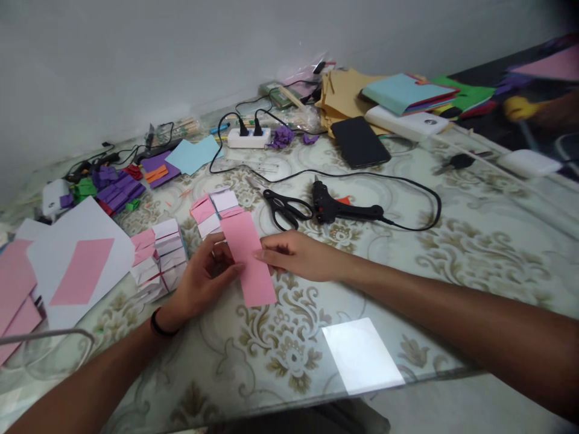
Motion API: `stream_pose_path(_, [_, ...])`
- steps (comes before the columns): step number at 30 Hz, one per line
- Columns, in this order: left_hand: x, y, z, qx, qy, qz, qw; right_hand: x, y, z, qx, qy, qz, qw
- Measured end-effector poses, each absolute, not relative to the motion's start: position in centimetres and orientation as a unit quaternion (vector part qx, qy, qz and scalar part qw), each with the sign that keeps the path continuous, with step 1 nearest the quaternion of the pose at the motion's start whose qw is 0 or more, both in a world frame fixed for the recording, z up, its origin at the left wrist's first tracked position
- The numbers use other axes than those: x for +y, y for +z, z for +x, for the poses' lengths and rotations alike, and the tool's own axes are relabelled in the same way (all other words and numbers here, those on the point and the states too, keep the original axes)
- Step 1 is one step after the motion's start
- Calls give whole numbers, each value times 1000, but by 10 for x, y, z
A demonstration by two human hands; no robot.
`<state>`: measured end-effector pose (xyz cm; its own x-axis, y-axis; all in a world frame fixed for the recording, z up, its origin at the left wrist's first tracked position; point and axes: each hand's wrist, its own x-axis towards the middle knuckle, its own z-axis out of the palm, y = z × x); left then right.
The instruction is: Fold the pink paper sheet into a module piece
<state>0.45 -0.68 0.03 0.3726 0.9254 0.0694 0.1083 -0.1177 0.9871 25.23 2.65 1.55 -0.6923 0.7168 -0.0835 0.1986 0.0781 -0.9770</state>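
Note:
A pink paper strip [250,259] is held up above the table between both my hands. My left hand [208,271] pinches its left edge with the thumb in front. From the other side my right hand [294,253] grips the right edge, thumb on the paper's face and fingers behind. Just left of my left hand sits a block of folded pink and white paper pieces [159,259]. Beyond the strip lies a similar pink and white folded block [216,208], partly hidden. Black-handled scissors [286,208] and a black glue gun [341,208] rest behind my right hand.
A white square sheet [363,355] lies near the front edge. White paper [115,241] with a pink strip [84,271] is at left. Purple folded pieces [120,190], a power strip [248,138] and a black tablet-like object [360,142] stand behind. Another person's blurred hand [554,117] shows at far right.

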Motion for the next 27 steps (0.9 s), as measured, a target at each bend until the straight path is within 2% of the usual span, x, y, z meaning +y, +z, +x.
stream_pose_path(4, [-8,5,5,397,379,628,551,27,14,253,-706,588,-323,225])
stream_pose_path(9, [-7,9,5,411,411,605,543,31,16,256,-769,545,-286,173])
stream_pose_path(16, [-8,18,0,508,267,665,479,30,12,255,-773,535,-287,187])
stream_pose_path(23, [-4,17,-2,486,269,694,458,31,10,256,-817,486,-265,161])
stream_pose_path(27, [-2,14,-1,489,247,699,459,30,9,256,-799,504,-276,176])
